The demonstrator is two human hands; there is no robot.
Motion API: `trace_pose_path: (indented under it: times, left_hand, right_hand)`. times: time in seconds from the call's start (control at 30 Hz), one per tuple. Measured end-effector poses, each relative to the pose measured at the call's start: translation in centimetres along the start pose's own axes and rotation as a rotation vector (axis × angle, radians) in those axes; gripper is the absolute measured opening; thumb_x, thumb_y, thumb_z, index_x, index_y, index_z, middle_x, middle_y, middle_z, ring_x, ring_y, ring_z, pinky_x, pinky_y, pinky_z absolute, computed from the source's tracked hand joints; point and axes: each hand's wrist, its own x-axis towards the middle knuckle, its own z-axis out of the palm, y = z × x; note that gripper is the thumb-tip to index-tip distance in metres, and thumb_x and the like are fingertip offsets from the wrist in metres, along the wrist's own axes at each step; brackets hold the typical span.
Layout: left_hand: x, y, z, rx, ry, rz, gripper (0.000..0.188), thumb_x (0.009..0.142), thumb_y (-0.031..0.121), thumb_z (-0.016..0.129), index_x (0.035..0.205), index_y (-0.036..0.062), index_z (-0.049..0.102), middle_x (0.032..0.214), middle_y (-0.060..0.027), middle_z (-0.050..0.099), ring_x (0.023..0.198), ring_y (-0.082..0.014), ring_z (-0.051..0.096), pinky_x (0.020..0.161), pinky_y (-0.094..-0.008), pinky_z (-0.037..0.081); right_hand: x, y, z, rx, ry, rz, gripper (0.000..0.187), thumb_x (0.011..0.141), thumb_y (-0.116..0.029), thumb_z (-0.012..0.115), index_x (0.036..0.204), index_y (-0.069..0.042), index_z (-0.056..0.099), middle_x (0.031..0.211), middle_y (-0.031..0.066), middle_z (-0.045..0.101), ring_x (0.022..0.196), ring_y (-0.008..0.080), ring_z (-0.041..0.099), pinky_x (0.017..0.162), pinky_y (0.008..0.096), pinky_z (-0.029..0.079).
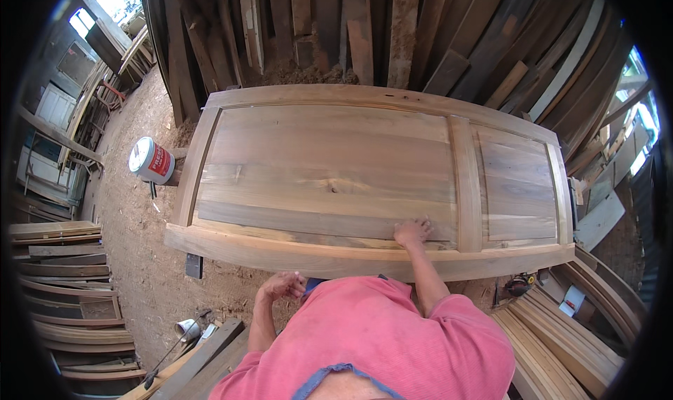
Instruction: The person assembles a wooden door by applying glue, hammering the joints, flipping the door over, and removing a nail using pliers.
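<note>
A large wooden door (329, 162) lies flat in front of me, with a long panel on the left and a shorter panel (517, 186) on the right, parted by a cross rail (465, 183). My right hand (413, 232) rests on the long panel near its lower right corner, fingers spread and palm down. Close to my waist, off the door's near edge (350, 258), my left hand (282, 286) is held with its fingers curled in. Whether anything small sits in those fingers is hidden.
A white bucket with a red label (152, 160) stands by the door's left end. Boards (361, 32) lean along the far side. Stacked planks lie at left (73, 309) and lower right (561, 337). A small white pot (187, 329) sits on the floor near a power tool (519, 284) farther right.
</note>
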Motion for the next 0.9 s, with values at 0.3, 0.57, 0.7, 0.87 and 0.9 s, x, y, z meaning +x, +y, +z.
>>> trace_pose_path:
  times: [0.3, 0.57, 0.7, 0.87, 0.9]
  left_hand:
    - [6.6, 12.4, -4.1, 0.848, 0.815, 0.716, 0.049, 0.091, 0.026, 0.06, 0.129, -0.0022, 0.05, 0.128, -0.0299, 0.053, 0.123, -0.0403, 0.049, 0.103, -0.0497, 0.039]
    - [15.7, 17.2, -6.0, 1.158, 0.871, 0.929, 0.066, 0.088, 0.032, 0.061, 0.14, -0.0018, 0.037, 0.147, -0.0359, 0.028, 0.139, -0.0523, 0.023, 0.115, -0.0574, 0.018]
    - [17.7, 21.0, -10.2, 1.101, 0.802, 0.946, 0.072, 0.088, 0.033, 0.062, 0.143, -0.0023, 0.033, 0.15, -0.0348, 0.026, 0.142, -0.0501, 0.018, 0.117, -0.0555, 0.014]
    - [17.4, 25.2, -17.0, 1.076, 0.826, 0.942, 0.074, 0.085, 0.038, 0.062, 0.141, -0.0043, 0.037, 0.149, -0.0361, 0.026, 0.141, -0.0514, 0.021, 0.117, -0.0561, 0.016]
    - [17.0, 25.5, -19.4, 1.062, 0.881, 0.912, 0.074, 0.085, 0.037, 0.062, 0.141, -0.0042, 0.037, 0.149, -0.0363, 0.026, 0.141, -0.0516, 0.021, 0.117, -0.0563, 0.016]
  right_hand:
    - [-0.9, -16.6, 0.0, -0.133, 0.004, -0.487, 0.08, 0.09, -0.052, 0.054, 0.149, -0.002, 0.032, 0.157, 0.0292, 0.014, 0.143, 0.0507, 0.017, 0.117, 0.055, 0.016]
    - [-2.7, -19.2, 2.9, 0.003, 0.234, -0.308, 0.079, 0.093, -0.048, 0.052, 0.148, 0.005, 0.03, 0.159, 0.0255, 0.012, 0.148, 0.0402, 0.008, 0.119, 0.0522, 0.01]
    - [-2.4, -20.6, 3.9, -0.018, 0.252, -0.271, 0.083, 0.094, -0.048, 0.05, 0.15, 0.006, 0.022, 0.159, 0.0227, 0.013, 0.149, 0.0365, 0.007, 0.12, 0.0521, 0.008]
    - [-2.3, -22.3, 4.4, -0.005, 0.32, -0.084, 0.077, 0.096, -0.045, 0.048, 0.148, 0.008, 0.026, 0.158, 0.0233, 0.017, 0.148, 0.0378, 0.011, 0.119, 0.0524, 0.011]
    - [-1.7, -23.2, 4.6, -0.031, 0.369, -0.046, 0.076, 0.096, -0.044, 0.049, 0.148, 0.007, 0.026, 0.158, 0.0235, 0.018, 0.147, 0.0385, 0.013, 0.119, 0.051, 0.013]
